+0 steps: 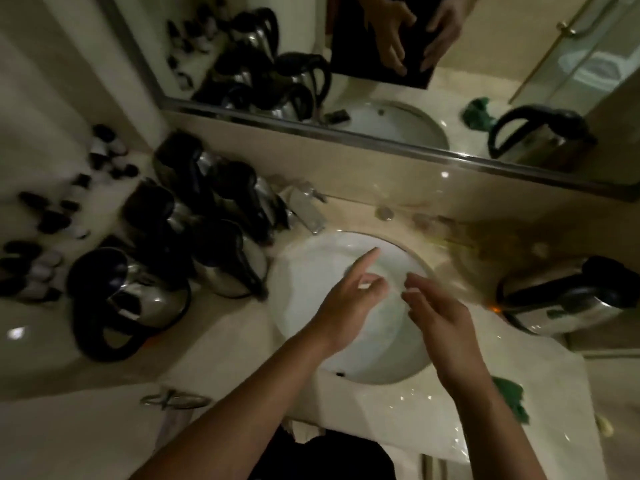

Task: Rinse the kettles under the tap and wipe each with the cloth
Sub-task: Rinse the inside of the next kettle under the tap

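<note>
Both my hands hover over the white sink basin (304,271), holding nothing. My left hand (349,299) has its index finger stretched out and the other fingers loosely bent. My right hand (440,317) has relaxed fingers close to the left one. Several steel kettles with black handles (221,258) crowd the counter left of the basin, the nearest one (135,299) at the front left. One more kettle (568,299) lies on the counter to the right. The chrome tap (308,209) stands behind the basin. A green cloth (512,396) lies on the counter by my right forearm.
A mirror (381,64) runs along the back wall and reflects the hands, kettles and cloth. Several small dark-capped bottles (52,230) stand at the far left. A metal rack (176,400) sits at the counter's front edge. A glass shower door (588,57) shows in the mirror.
</note>
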